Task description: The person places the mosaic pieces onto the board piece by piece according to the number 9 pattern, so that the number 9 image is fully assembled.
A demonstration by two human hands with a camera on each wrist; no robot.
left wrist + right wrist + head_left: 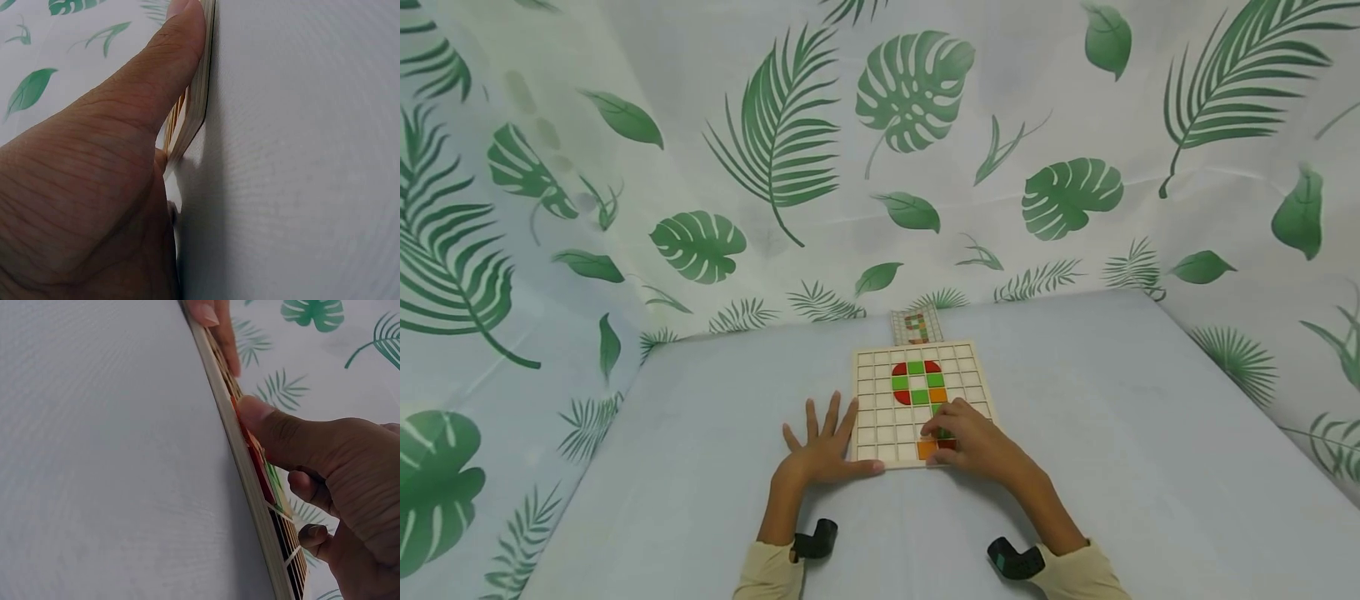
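Note:
A wooden grid board [876, 434] lies on the table, with red, green and orange tiles set in its squares. My left hand [820, 458] is spread at the board's front left corner. Its thumb [172, 53] lies along the front edge, and its fingers point along the left side. Bent over the lower tiles is my right hand [977, 442]. In the right wrist view its thumb [269, 422] rests at an orange tile [245, 432] in the front row, beside a red tile [262, 478]. The right hand partly covers the green and dark red tiles there.
Behind the board lies a small pattern card [917, 325] printed with a similar coloured figure. The pale table [715, 400] runs back to a leaf-printed cloth backdrop [805, 150]. A black wrist camera [816, 540] is worn on the left wrist, another black camera [1015, 558] on the right.

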